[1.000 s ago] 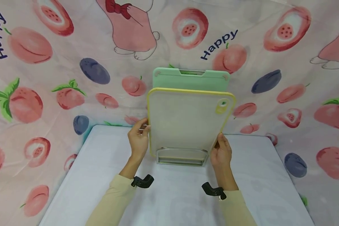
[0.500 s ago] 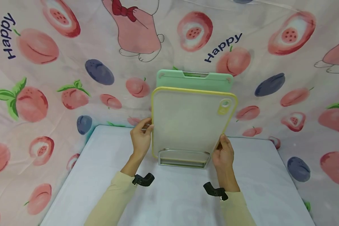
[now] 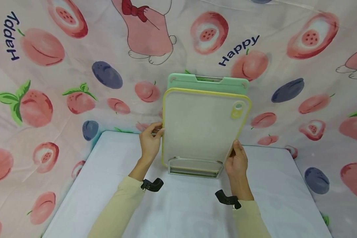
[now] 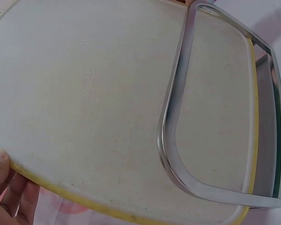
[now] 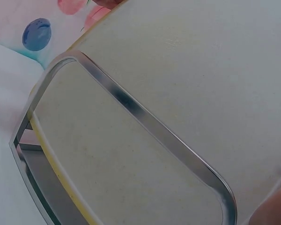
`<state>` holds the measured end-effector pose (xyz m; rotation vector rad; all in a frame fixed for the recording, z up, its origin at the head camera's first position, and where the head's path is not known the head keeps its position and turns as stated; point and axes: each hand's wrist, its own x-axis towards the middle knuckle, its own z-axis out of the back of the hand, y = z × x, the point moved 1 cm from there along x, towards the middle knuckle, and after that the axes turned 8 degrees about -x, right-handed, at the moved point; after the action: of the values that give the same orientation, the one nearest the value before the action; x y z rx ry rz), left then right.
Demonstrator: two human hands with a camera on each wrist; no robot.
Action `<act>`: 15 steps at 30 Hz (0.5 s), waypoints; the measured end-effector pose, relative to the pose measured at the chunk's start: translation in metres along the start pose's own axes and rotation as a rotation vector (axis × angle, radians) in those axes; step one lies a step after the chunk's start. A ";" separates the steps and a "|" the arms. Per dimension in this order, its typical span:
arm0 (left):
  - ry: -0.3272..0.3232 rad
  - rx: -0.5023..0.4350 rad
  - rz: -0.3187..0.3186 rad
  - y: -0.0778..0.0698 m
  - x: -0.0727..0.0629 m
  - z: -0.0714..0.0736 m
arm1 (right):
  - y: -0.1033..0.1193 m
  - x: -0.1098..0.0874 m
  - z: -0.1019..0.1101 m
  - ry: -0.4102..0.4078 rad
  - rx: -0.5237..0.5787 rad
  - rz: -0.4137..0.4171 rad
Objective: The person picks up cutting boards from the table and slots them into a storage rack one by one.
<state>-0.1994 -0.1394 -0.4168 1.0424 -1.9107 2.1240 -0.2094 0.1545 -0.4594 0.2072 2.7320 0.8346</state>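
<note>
A pale cutting board with a yellow rim stands nearly upright in a metal rack. In the left wrist view the rack's bent front bar crosses the board's lower part, and the board's bottom edge lies inside the frame. My left hand pinches the board's left edge between thumb and fingers. Lower on the opposite edge, my right hand grips the board, thumb in front, other fingers partly hidden behind it. Behind stands a mint green cutting board with a handle slot at its top; its lower part is hidden.
The rack stands toward the back of a white table. A cloth printed with fruit and rabbits hangs just behind the table and along its sides. Each wrist wears a black camera mount.
The head view has shifted slightly, so everything sits a little farther right. The yellow-rimmed board's top edge now covers more of the green board. Both hands keep their hold.
</note>
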 end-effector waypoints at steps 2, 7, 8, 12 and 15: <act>0.005 0.001 0.006 -0.011 0.001 -0.001 | 0.000 0.002 0.000 -0.006 -0.004 -0.009; 0.006 -0.005 0.015 -0.011 0.001 0.000 | 0.000 0.003 0.000 -0.002 -0.012 -0.011; 0.004 -0.007 0.016 -0.006 0.001 0.000 | -0.001 0.004 0.000 0.003 -0.014 -0.007; 0.005 0.001 0.017 0.000 0.002 0.000 | -0.001 0.004 0.001 0.022 -0.030 0.021; 0.011 0.007 0.018 0.001 0.002 0.000 | -0.001 0.005 0.002 0.008 -0.061 0.040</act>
<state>-0.2016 -0.1400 -0.4163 1.0167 -1.9161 2.1433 -0.2138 0.1557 -0.4625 0.2466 2.7138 0.9299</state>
